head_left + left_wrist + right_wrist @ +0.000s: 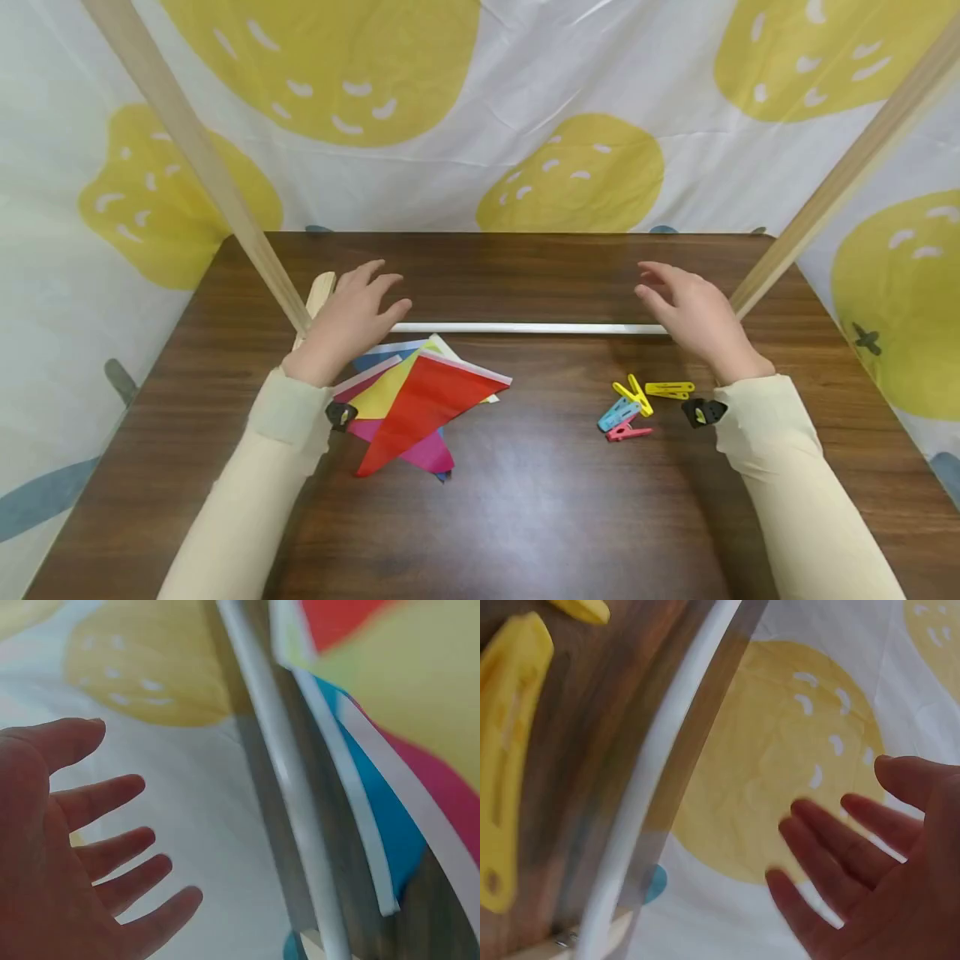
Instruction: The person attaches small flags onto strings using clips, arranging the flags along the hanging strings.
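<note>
My left hand (348, 315) is held over the table at the left, fingers spread and nothing in them. Just below it lies a fanned stack of coloured triangular pennants (431, 400), red on top, with yellow, magenta and blue under it. My right hand (693, 317) hovers at the right with relaxed fingers, also holding nothing. Between the hands runs a thin white rod (525, 328). Several clothespins lie near the right wrist: a yellow clothespin (670, 389), another yellow one crossed over a light blue clothespin (617, 414), and a pink clothespin (628, 432).
A wooden post (217, 183) rises at the left and another wooden post (840, 183) at the right, each meeting the rod's line near a hand. A wooden foot (321, 292) shows behind the left hand. Lemon-patterned cloth (420, 183) hangs behind the brown table (540, 517).
</note>
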Action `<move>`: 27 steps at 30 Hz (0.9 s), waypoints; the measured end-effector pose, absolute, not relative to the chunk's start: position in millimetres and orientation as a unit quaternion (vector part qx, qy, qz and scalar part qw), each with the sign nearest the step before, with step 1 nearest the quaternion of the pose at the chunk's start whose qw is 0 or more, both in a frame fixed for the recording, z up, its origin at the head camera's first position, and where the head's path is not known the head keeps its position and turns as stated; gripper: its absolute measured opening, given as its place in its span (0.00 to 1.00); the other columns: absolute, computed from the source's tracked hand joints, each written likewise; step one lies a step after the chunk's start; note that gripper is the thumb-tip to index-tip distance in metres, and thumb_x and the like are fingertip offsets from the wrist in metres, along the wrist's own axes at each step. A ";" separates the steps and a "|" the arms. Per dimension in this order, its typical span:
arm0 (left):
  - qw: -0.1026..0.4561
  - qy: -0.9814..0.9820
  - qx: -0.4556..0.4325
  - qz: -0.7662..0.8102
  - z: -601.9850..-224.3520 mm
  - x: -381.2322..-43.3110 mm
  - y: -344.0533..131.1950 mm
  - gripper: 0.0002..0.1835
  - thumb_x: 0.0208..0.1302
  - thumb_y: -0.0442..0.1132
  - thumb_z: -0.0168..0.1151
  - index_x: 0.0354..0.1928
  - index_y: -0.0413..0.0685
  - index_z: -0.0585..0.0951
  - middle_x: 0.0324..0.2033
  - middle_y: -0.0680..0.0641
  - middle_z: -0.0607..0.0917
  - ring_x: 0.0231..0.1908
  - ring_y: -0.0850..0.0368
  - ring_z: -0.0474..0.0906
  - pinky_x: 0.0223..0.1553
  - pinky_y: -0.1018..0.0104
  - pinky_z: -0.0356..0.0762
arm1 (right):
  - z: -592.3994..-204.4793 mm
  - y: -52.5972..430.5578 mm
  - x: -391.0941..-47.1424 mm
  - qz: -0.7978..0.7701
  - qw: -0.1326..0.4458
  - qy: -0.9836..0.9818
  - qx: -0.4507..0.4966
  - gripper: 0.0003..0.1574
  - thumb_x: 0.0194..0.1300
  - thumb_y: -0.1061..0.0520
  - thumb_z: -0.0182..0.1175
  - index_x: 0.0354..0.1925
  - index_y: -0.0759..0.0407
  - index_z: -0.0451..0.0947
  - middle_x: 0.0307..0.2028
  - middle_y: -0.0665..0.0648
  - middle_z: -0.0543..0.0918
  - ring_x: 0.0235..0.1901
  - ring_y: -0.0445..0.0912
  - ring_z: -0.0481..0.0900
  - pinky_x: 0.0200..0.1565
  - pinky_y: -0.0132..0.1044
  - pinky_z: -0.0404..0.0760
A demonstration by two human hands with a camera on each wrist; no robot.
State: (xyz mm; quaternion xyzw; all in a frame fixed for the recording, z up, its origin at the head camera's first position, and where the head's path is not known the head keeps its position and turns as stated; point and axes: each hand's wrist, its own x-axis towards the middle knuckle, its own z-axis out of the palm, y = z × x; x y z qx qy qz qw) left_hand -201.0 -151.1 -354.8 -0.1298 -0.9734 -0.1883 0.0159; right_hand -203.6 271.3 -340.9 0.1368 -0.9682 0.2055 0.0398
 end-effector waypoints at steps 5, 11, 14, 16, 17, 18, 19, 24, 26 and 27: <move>-0.004 -0.962 -0.148 -0.229 -348.2 -186.8 -145.4 0.25 0.60 0.55 0.52 0.55 0.50 0.72 0.55 0.46 0.67 0.55 0.49 0.63 0.53 0.51 0.64 | -351.8 271.7 -192.0 0.245 0.042 -0.958 0.141 0.28 0.66 0.44 0.46 0.60 0.55 0.64 0.47 0.57 0.77 0.42 0.52 0.76 0.42 0.49 0.71; -0.078 -0.950 -0.168 -0.251 -354.8 -169.6 -141.7 0.26 0.60 0.55 0.53 0.57 0.50 0.71 0.54 0.48 0.70 0.55 0.51 0.65 0.53 0.53 0.64 | -365.1 271.5 -179.0 0.274 0.034 -0.950 0.148 0.26 0.65 0.45 0.48 0.58 0.53 0.67 0.42 0.55 0.79 0.40 0.51 0.78 0.41 0.49 0.73; -0.123 -0.941 -0.170 -0.266 -358.5 -162.0 -141.1 0.27 0.60 0.55 0.52 0.59 0.51 0.69 0.56 0.48 0.70 0.56 0.50 0.64 0.54 0.51 0.63 | -369.8 270.7 -173.6 0.307 0.018 -0.939 0.155 0.26 0.66 0.45 0.47 0.58 0.53 0.67 0.40 0.55 0.81 0.39 0.50 0.79 0.42 0.49 0.73; -0.147 -0.937 -0.162 -0.273 -361.2 -157.9 -140.8 0.28 0.60 0.55 0.52 0.60 0.54 0.68 0.57 0.49 0.70 0.56 0.50 0.64 0.53 0.50 0.64 | -372.7 270.3 -170.1 0.334 -0.001 -0.929 0.158 0.26 0.66 0.45 0.46 0.58 0.54 0.67 0.38 0.55 0.81 0.38 0.49 0.79 0.44 0.48 0.72; -0.155 -0.936 -0.157 -0.274 -362.4 -156.1 -140.3 0.28 0.59 0.56 0.52 0.61 0.56 0.68 0.56 0.49 0.70 0.56 0.50 0.65 0.52 0.50 0.65 | -374.1 270.1 -168.3 0.346 -0.011 -0.925 0.155 0.26 0.67 0.45 0.46 0.58 0.55 0.66 0.38 0.56 0.81 0.38 0.49 0.79 0.45 0.47 0.72; -0.159 -0.935 -0.158 -0.274 -364.0 -154.9 -139.9 0.28 0.60 0.56 0.52 0.61 0.56 0.67 0.56 0.49 0.70 0.55 0.50 0.66 0.51 0.50 0.66 | -375.6 270.1 -166.7 0.354 -0.018 -0.923 0.149 0.27 0.66 0.44 0.45 0.58 0.55 0.66 0.37 0.56 0.81 0.38 0.48 0.78 0.45 0.47 0.71; -0.160 -0.934 -0.160 -0.275 -365.4 -154.1 -139.5 0.28 0.60 0.56 0.51 0.61 0.57 0.67 0.56 0.49 0.71 0.54 0.50 0.67 0.50 0.50 0.67 | -377.1 270.6 -165.3 0.357 -0.023 -0.922 0.145 0.27 0.67 0.44 0.45 0.58 0.56 0.66 0.37 0.56 0.80 0.38 0.48 0.78 0.45 0.47 0.71; -0.158 -0.934 -0.156 -0.281 -366.5 -153.2 -135.1 0.27 0.61 0.55 0.51 0.61 0.56 0.67 0.52 0.49 0.74 0.49 0.51 0.71 0.48 0.52 0.69 | -385.1 274.5 -162.0 0.348 -0.037 -0.929 0.121 0.27 0.65 0.43 0.47 0.57 0.56 0.67 0.37 0.55 0.81 0.39 0.47 0.78 0.42 0.45 0.72; -0.161 -0.934 -0.143 -0.285 -365.5 -153.8 -133.5 0.27 0.60 0.55 0.51 0.60 0.56 0.68 0.51 0.50 0.75 0.48 0.52 0.71 0.48 0.53 0.70 | -387.4 276.1 -162.2 0.342 -0.041 -0.931 0.121 0.27 0.65 0.44 0.49 0.56 0.57 0.68 0.37 0.56 0.81 0.38 0.48 0.78 0.39 0.43 0.73; -0.162 -0.934 -0.138 -0.287 -365.3 -154.3 -133.0 0.27 0.61 0.55 0.51 0.60 0.56 0.68 0.50 0.50 0.75 0.48 0.52 0.71 0.48 0.53 0.69 | -388.3 276.7 -162.5 0.338 -0.044 -0.932 0.123 0.26 0.64 0.45 0.50 0.56 0.57 0.68 0.36 0.56 0.81 0.37 0.48 0.78 0.37 0.41 0.73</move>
